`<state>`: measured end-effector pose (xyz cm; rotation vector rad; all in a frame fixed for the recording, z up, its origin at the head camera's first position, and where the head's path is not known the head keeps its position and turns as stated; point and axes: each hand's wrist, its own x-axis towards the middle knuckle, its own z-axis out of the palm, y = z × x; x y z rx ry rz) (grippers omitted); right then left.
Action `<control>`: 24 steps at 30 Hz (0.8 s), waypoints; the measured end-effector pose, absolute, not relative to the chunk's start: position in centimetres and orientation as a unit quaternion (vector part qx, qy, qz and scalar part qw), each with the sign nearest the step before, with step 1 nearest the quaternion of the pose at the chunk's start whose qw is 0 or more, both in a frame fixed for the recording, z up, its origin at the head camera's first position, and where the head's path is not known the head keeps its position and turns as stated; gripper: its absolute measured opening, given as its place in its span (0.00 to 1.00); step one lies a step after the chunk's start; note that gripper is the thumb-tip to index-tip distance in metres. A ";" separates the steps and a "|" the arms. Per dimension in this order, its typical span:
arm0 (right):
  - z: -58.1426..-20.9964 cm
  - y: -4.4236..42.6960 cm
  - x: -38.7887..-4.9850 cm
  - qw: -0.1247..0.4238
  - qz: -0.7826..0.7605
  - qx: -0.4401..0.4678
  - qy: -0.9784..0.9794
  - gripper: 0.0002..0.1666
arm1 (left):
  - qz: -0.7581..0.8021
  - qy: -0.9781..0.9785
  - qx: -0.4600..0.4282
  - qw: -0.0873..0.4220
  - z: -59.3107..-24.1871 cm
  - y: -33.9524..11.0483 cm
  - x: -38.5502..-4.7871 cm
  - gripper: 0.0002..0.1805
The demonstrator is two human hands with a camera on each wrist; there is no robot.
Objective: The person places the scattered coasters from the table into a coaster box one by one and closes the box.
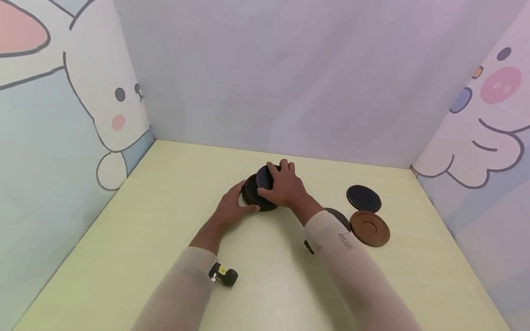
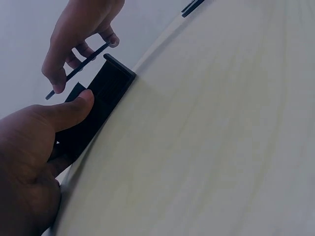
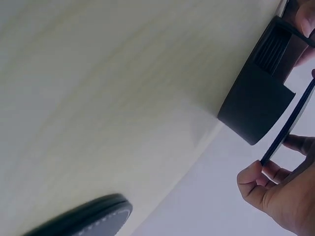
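A round black holder (image 1: 256,198) with a cut-away, ribbed side (image 3: 261,93) stands on the table. My left hand (image 1: 233,207) grips its left side, the thumb along the near wall in the left wrist view (image 2: 37,137). Just above the holder, my right hand (image 1: 286,186) pinches a thin dark disc (image 1: 264,178) by its edges. The disc is tilted and apart from the holder in the right wrist view (image 3: 290,120), where fingers and thumb of the right hand (image 3: 288,189) lie on its rim.
To the right on the table lie a black disc (image 1: 363,198) and a brown round disc (image 1: 370,229), close together. Another dark disc (image 1: 337,218) is partly hidden by my right forearm, with a dark edge (image 1: 309,247) showing beside the sleeve. Fabric walls surround the table's back and sides.
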<state>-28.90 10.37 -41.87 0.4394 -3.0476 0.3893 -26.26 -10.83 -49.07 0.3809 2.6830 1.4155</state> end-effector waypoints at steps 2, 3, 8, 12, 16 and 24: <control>-41.9 10.0 -28.8 0.021 0.123 0.145 -0.982 0.54 | 0.465 0.876 0.121 0.042 -49.0 -10.8 -26.2 0.55; -41.9 9.8 -28.8 0.022 0.122 0.147 -0.981 0.53 | 0.464 0.876 0.119 0.043 -48.9 -10.8 -26.2 0.55; -42.1 9.0 -28.6 0.020 0.115 0.152 -0.982 0.53 | 0.461 0.879 0.116 0.047 -48.9 -10.9 -26.3 0.55; -42.2 8.4 -28.6 0.017 0.105 0.155 -0.982 0.52 | 0.462 0.879 0.114 0.043 -48.9 -10.9 -26.2 0.55; -42.4 8.0 -28.5 0.016 0.100 0.157 -0.982 0.51 | 0.464 0.878 0.111 0.045 -48.9 -10.9 -26.1 0.55; -42.3 7.0 -28.5 0.002 0.088 0.148 -0.985 0.51 | 0.465 0.875 0.128 0.035 -49.1 -11.3 -26.4 0.55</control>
